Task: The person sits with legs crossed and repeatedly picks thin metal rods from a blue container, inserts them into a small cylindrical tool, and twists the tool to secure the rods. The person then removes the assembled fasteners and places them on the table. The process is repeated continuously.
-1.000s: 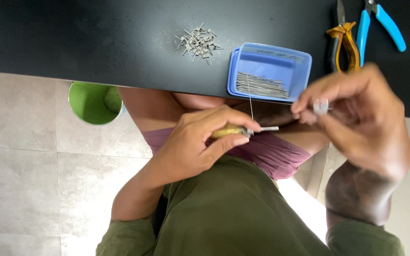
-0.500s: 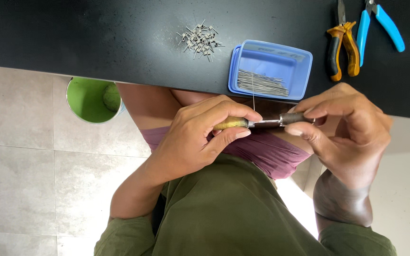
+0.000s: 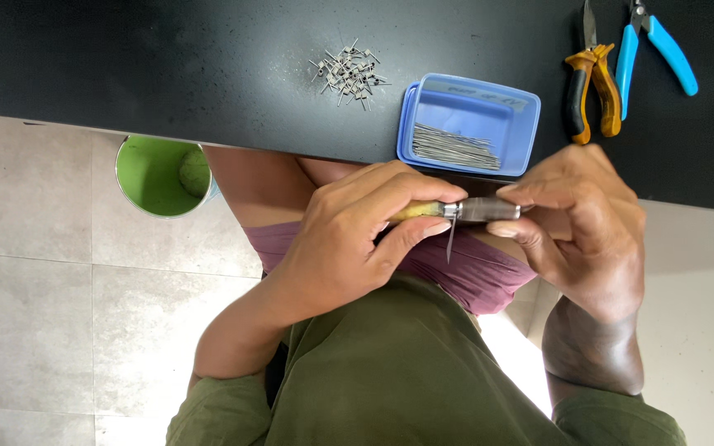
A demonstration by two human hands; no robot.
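Observation:
Both hands meet above my lap, just below the edge of the black table [image 3: 167,66]. My left hand [image 3: 349,239] is closed around the yellow handle of a small hand tool [image 3: 423,211]. My right hand [image 3: 576,227] pinches the tool's grey metal shaft [image 3: 489,209] between thumb and fingers. A short thin wire [image 3: 450,244] hangs down from the joint between handle and shaft. Directly above the hands a blue plastic tray [image 3: 468,103] holds a bundle of straight thin wires [image 3: 454,147].
A pile of several small metal wire pieces [image 3: 349,73] lies on the table left of the tray. Orange-handled pliers [image 3: 592,87] and blue-handled cutters [image 3: 654,49] lie at the right. A green bucket [image 3: 159,177] stands on the tiled floor under the table edge.
My right hand, which was held apart to the right with a fine wire stretched up, has come down to the tool and now grips its metal shaft. The left hand stayed on the handle.

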